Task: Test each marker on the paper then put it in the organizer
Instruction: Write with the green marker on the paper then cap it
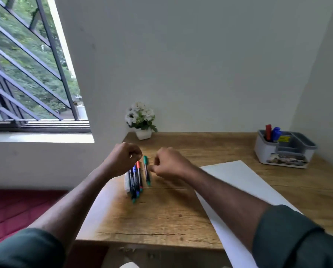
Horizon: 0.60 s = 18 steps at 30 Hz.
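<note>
I'm picking the next marker: my right hand, fingers curled, reaches the green marker lying beside the bunch; my left hand hovers loosely closed, empty. Next: pinch it, uncap, test on paper.

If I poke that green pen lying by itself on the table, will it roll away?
Probably a little. The green marker looks round and slim and lies flat on the smooth wooden table, so a sideways poke would likely roll it. It seems stiff and light, so it should lift easily. Its neighbours, the marker bunch, could stop it.
</note>
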Available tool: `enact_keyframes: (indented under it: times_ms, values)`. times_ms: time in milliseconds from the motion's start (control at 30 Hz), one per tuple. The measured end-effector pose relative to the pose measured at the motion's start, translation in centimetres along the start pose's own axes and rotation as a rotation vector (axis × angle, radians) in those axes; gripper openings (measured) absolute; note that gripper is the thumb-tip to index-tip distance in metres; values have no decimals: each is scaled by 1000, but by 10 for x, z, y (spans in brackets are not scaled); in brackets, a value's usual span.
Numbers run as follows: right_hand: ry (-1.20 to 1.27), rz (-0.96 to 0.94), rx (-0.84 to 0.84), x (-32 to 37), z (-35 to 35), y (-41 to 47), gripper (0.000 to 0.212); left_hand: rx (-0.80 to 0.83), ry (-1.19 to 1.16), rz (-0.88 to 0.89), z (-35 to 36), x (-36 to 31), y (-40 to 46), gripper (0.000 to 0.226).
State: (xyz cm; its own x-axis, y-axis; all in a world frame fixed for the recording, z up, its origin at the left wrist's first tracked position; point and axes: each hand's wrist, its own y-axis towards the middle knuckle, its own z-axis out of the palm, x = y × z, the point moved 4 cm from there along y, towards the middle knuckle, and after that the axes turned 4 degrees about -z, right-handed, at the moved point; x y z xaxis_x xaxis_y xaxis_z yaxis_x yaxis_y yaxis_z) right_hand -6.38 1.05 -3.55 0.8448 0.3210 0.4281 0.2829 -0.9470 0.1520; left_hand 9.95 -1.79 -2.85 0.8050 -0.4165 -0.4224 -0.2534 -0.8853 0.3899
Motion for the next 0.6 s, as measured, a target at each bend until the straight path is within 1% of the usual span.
enact_keyframes:
  times_ms: [67, 167, 233, 300, 367, 433, 500, 567, 600]
  values:
    - [-3, 27, 26, 8, 11, 5, 22, -14, 5, -13, -3, 12, -5, 14]
    - [-33, 70, 57, 15, 22, 9, 18, -13, -10, -19, -3, 21, -9, 14]
    - [-44, 95, 44, 17, 25, 10, 16, -8, -19, -8, -2, 23, -9, 13]
    - [-64, 130, 25, 14, 24, 8, 20, -6, -24, 13, 0, 23, -9, 10]
    - [-64, 171, -4, 5, 17, 3, 20, -15, -17, 29, 3, 22, -7, 6]
    - [-42, 182, -78, -7, 3, -2, 14, -22, 19, 26, 8, 17, -5, 18]
    - [2, 160, -161, -21, -16, -10, 14, -19, 34, 40, 14, 9, -1, 30]
    - [167, 149, -172, -37, -32, -22, 15, -13, -7, 65, 22, -3, 2, 36]
    - [257, 149, -172, -44, -40, -30, 16, -22, -36, 83, 26, -10, 4, 35]
